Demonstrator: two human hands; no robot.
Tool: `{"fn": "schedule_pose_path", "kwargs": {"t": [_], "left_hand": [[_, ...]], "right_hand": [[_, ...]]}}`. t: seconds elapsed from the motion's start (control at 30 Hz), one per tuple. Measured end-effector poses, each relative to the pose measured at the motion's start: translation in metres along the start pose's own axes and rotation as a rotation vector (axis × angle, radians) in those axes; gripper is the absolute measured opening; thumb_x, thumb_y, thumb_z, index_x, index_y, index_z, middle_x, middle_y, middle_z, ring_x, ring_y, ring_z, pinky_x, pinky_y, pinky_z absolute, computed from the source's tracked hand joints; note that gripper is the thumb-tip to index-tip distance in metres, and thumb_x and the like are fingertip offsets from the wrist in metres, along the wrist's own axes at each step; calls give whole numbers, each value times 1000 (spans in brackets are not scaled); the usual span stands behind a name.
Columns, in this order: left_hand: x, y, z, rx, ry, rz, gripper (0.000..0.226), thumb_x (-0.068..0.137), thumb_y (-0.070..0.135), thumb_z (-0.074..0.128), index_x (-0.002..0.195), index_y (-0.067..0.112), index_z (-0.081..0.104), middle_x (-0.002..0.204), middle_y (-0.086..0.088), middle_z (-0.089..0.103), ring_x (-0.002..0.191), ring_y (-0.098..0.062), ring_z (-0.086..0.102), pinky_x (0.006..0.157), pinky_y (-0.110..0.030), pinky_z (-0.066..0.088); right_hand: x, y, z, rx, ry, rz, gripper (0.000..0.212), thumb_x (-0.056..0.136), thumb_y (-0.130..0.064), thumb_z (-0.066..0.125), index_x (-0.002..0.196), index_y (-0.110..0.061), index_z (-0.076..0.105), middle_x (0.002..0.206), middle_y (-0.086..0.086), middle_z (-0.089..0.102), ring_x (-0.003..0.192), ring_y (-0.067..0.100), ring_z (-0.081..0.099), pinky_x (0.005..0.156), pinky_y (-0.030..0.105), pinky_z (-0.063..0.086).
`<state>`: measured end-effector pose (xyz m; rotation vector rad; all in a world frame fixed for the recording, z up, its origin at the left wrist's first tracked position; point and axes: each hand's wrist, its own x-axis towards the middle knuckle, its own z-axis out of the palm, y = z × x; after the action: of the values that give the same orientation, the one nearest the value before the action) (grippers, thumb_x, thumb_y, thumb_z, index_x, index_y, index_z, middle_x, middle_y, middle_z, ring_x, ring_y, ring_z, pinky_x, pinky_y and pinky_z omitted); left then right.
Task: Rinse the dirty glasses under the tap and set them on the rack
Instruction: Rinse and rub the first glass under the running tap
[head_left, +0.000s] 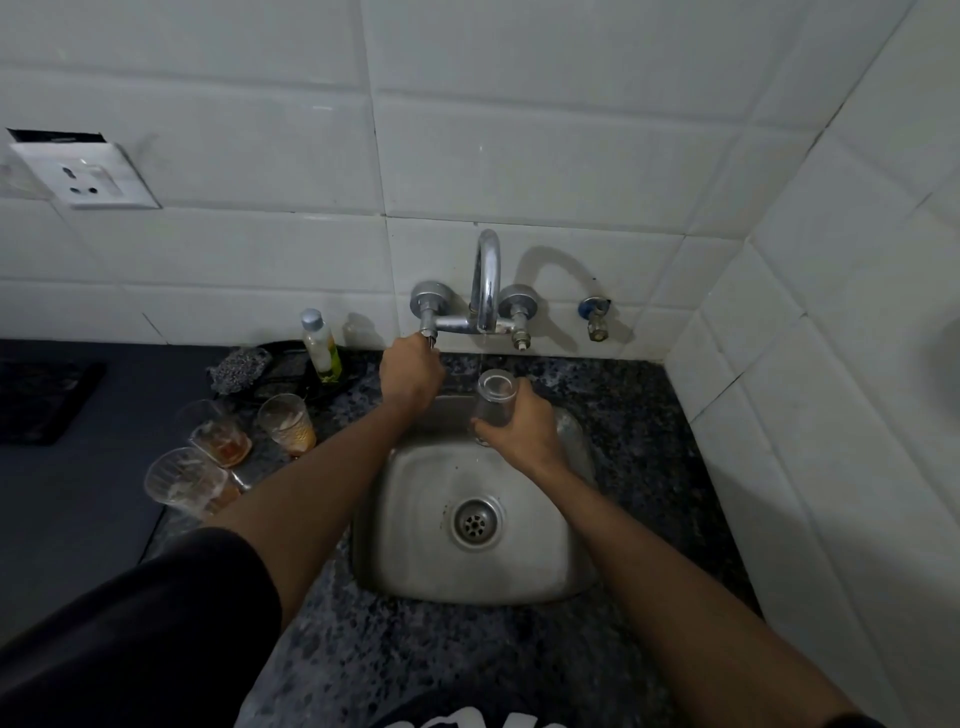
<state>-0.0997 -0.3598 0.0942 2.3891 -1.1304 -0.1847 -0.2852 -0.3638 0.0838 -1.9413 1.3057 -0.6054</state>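
Over the steel sink, under the tap spout, I've got a clear glass gripped in my right hand, fingers wrapped round it. Left hand closed on the left tap handle. 3 dirty glasses on the counter, left of sink.

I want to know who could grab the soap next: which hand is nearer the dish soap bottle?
Left. The left hand grips the tap handle just right of the dish soap bottle; the right hand holds a glass under the spout, farther right.
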Motion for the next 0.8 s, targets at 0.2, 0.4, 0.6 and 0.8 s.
{"fn": "schedule_pose_path", "kwargs": {"t": [0.2,0.4,0.6,0.8], "left_hand": [[-3,-2,-6,51,3,41,31,100,28,58,105,0,70,97,-20,73,90,-40,71,72,-42,54],[-14,-7,-8,49,12,60,31,100,28,56,94,2,71,85,-17,72,79,-37,70,62,-35,44],[-28,-15,-16,24,18,25,30,96,36,62,92,7,69,85,-13,71,77,-33,67,63,-36,49],[-38,-22,-22,12,46,33,33,93,41,65,92,9,69,86,-10,72,78,-32,67,63,-34,46]], "right_hand": [[-1,-3,-2,9,-12,-22,56,74,-26,92,117,-11,60,107,-3,67,92,10,60,68,12,40],[-3,-3,-3,40,37,-48,54,74,-25,92,116,-11,61,102,-8,61,91,9,58,71,16,41],[-5,-2,1,63,69,-56,56,73,-27,93,116,-12,61,105,-5,65,92,10,58,78,20,42],[-9,0,6,71,33,-73,56,72,-29,93,114,-13,61,103,-6,63,92,9,59,75,15,41]]}}
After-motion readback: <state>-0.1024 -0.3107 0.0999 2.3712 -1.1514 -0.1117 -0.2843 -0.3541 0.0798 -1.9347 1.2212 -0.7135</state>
